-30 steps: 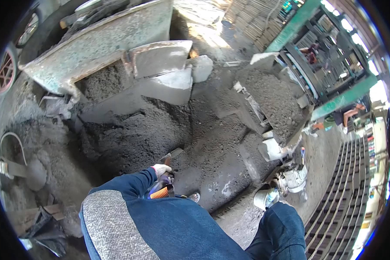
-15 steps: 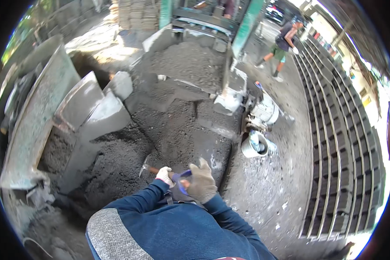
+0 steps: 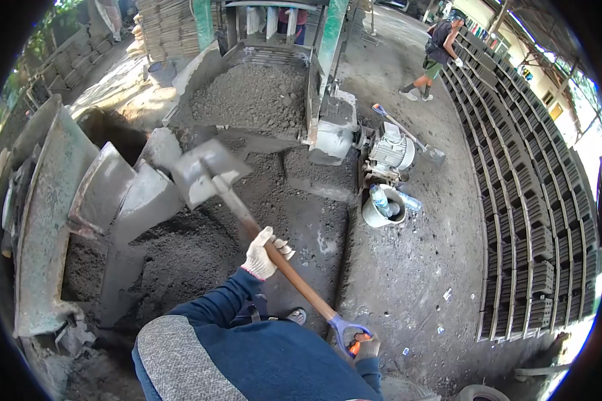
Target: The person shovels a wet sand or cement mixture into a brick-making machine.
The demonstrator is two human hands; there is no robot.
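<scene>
A shovel with a wooden shaft slants across the view in both my hands. My left hand, in a white knit glove, wraps round the middle of the shaft. At the purple D-handle, my gloved right hand is closed round the orange grip, low and to the right. The metal blade hangs in the air at the far left end, above dark, crumbly material heaped on the ground.
Ahead, a hopper bed holds more dark material between green posts. Upright metal sheets stand left. A motor, a bucket with bottles and a second shovel are right. A person stands beside stacked blocks.
The shovel has swung up, its blade now raised ahead and to the left. My right hand, formerly with fingers spread near the handle, has moved right and closed on the grip. The camera view has shifted.
</scene>
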